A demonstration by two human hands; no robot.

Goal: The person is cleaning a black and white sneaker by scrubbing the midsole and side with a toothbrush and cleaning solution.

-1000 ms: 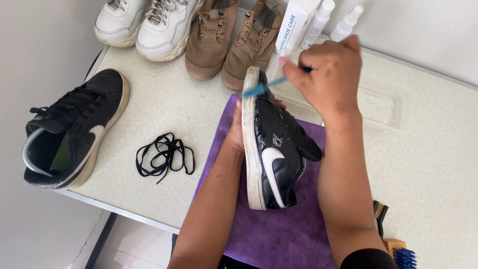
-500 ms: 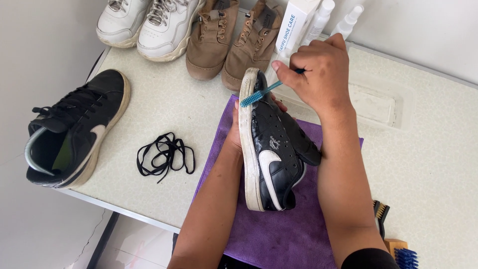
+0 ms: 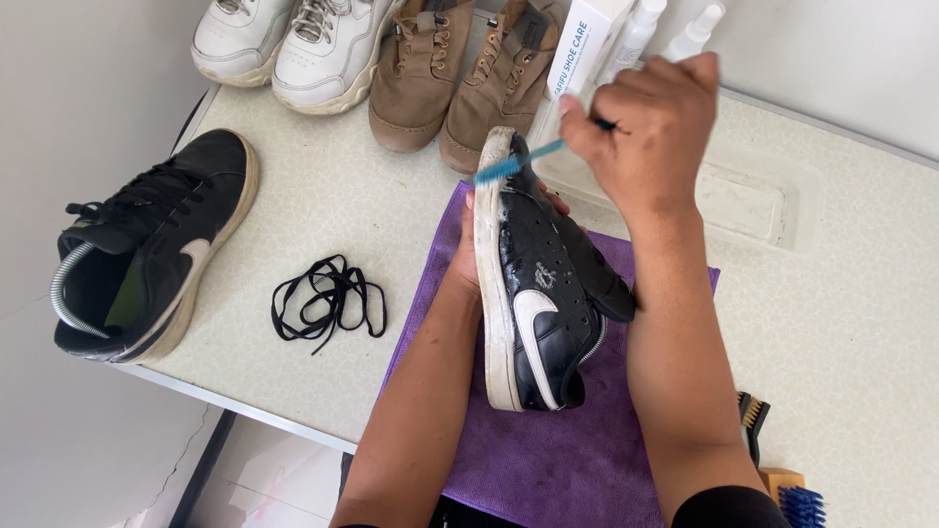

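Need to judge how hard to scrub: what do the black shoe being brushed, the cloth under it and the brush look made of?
Black shoe: upper looks like smooth leather or a synthetic version, slightly glossy, with wet foam on it; the off-white sole looks like rubber. Cloth: purple, matte and fuzzy, likely microfibre. Brush in the right hand: thin blue handle and bristles, apparently plastic. The left hand steadies the shoe.

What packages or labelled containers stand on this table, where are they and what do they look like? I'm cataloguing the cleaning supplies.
Box: tall white carton with blue lettering, at the table's far edge, right of the tan boots.
Two spray bottles: slim, white, right of the box, partly behind the right hand.
Tray: shallow, clear, rectangular plastic, right of that hand; no label visible.
No signs or screens.
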